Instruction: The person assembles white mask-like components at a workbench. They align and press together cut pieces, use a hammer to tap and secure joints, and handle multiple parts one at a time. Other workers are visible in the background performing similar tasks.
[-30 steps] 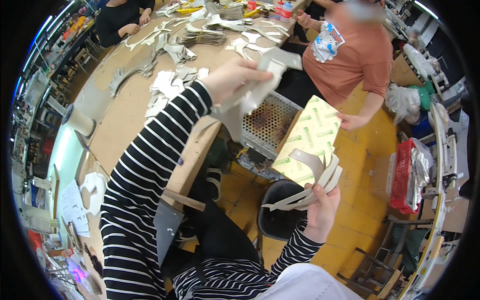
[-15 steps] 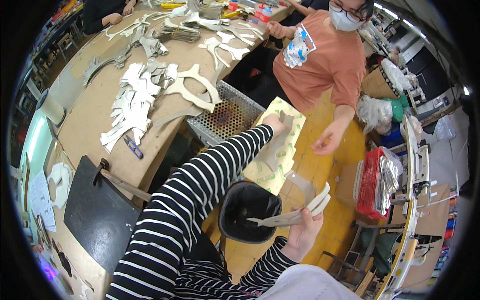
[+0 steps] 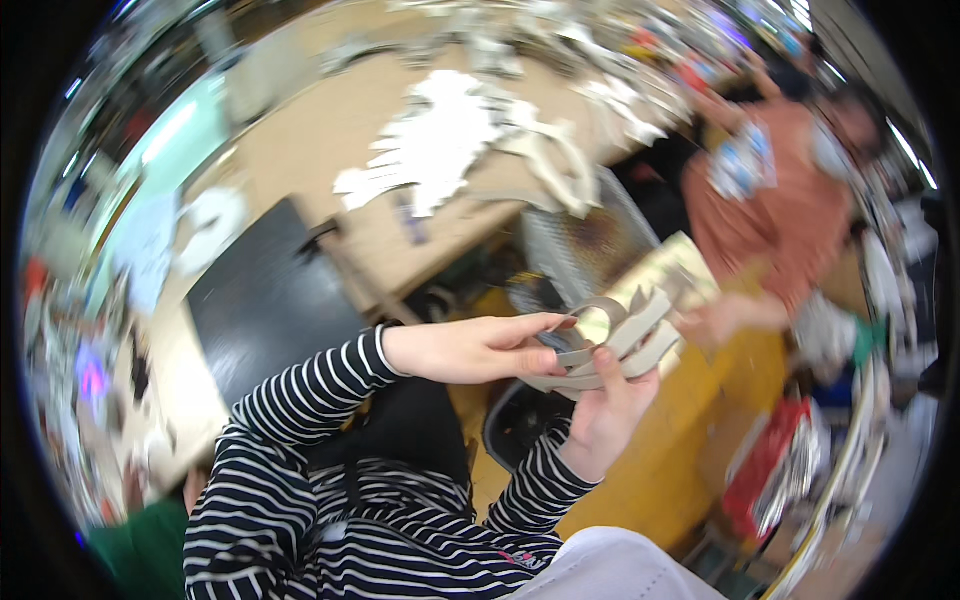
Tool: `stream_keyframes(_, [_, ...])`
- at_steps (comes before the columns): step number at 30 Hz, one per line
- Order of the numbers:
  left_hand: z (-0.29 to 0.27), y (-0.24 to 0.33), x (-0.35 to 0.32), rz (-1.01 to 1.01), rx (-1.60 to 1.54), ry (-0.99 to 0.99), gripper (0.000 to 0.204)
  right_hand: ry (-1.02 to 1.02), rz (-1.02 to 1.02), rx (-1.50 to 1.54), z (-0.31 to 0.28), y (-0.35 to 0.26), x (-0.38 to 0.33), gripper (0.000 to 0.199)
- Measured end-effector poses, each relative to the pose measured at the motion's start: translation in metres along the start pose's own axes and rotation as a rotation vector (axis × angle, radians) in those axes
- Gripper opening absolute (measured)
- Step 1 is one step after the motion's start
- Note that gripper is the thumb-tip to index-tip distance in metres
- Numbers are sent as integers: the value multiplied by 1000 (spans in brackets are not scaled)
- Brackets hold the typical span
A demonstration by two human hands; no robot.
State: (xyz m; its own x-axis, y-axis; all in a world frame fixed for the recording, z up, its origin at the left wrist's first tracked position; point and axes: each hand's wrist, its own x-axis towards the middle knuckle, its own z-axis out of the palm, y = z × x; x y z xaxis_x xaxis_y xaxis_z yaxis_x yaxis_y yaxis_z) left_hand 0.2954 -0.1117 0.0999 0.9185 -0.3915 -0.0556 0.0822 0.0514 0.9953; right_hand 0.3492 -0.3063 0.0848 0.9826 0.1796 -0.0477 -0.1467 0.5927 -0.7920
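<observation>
My right hand (image 3: 612, 412) grips several curved grey cut pieces (image 3: 652, 352), thin and flexible like leather or fabric, with the thumb across them. My left hand (image 3: 475, 348) reaches in from the left, its thumb and fingers closed about the left end of these pieces. One strip curls up in a loop between the two hands. Just beyond the pieces lies a pale yellow sheet stack (image 3: 690, 258), partly covered by them. A co-worker's hand (image 3: 725, 320) is close to the stack, blurred.
On the brown worktable (image 3: 300, 130) lie a heap of white cut pieces (image 3: 440, 130) and a blurred small tool (image 3: 410, 220). A black board (image 3: 265, 285) rests at its near edge. Below my hands stands a black bin (image 3: 515, 425). A perforated metal box (image 3: 610, 220) and a red basket (image 3: 765, 465) stand farther right.
My left hand has come back from the yellow sheets to the pieces in my right hand. The view has swung, shifting the table rightward. The co-worker's hand is now nearer the sheets.
</observation>
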Motion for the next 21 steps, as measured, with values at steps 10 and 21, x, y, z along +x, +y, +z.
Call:
stream_keyframes(10, [14,4,-263,51,-229,1214,88,-686,457,91,204,146,-79,53])
stream_keyframes(21, [-15,-108,-425,-336,109,1625,61,-899,293,-668,161,250,-98,47])
